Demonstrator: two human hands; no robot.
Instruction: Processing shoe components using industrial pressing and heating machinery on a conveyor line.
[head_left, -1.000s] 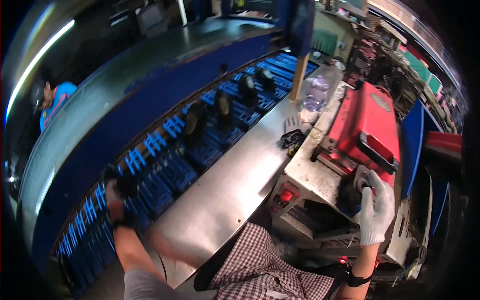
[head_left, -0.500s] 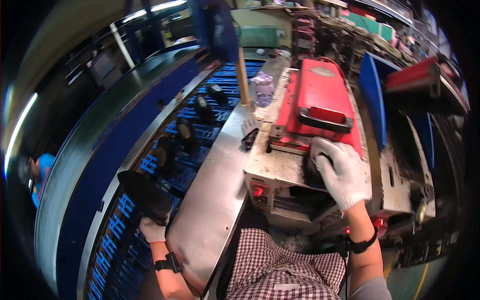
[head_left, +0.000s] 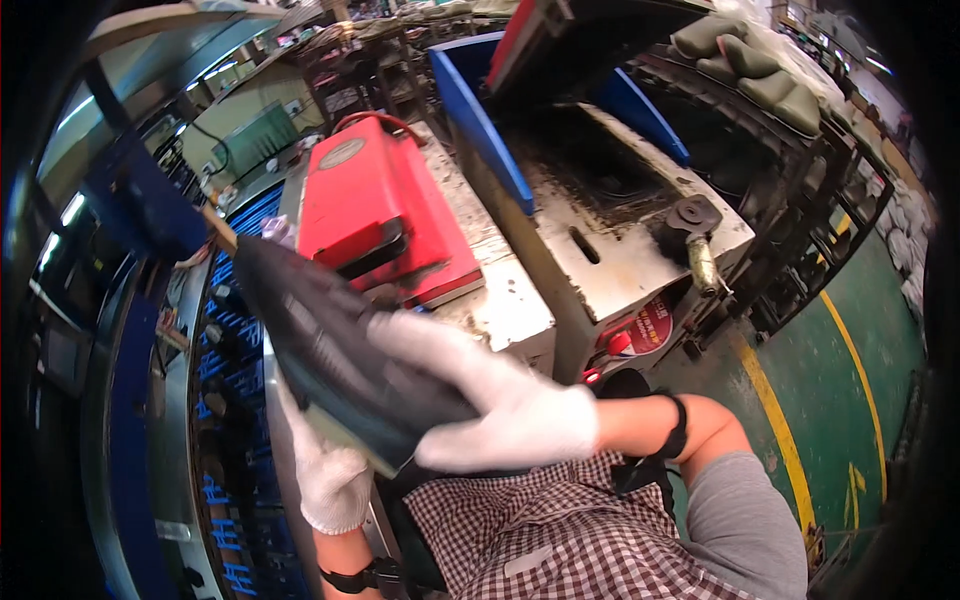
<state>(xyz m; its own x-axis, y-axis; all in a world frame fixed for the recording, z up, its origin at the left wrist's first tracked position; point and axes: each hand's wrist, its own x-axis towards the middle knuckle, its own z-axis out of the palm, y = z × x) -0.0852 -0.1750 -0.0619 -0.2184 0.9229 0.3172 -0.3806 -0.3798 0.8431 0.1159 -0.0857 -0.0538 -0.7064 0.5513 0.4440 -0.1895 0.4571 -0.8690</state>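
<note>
Setting: we look down on a factory floor painted green with yellow lines (head_left: 790, 440), a blue conveyor (head_left: 225, 400) running along the left.
Held thing: a dark shoe (head_left: 320, 340), sole side towards us, raised in front of the chest and above the steel bench edge (head_left: 285, 450).
Right hand: the white-gloved right hand (head_left: 490, 400) lies across the shoe's near end, fingers spread and wrapped over it, gripping.
Left hand: the gloved left hand (head_left: 325, 480) props the shoe from beneath; we cannot tell how far its fingers close.
Handling: we judge the shoe light and fairly stiff along the sole, softer in the upper; cloth gloves may slip on smooth material, so a hold at the heel and under the sole seems soundest.
Beyond: a red press (head_left: 370, 215) sits just behind the shoe, and a stained white machine (head_left: 620, 255) with blue side panels stands to its right.
Far right: grey-green sacks (head_left: 760, 70) lie stacked on a rack.
</note>
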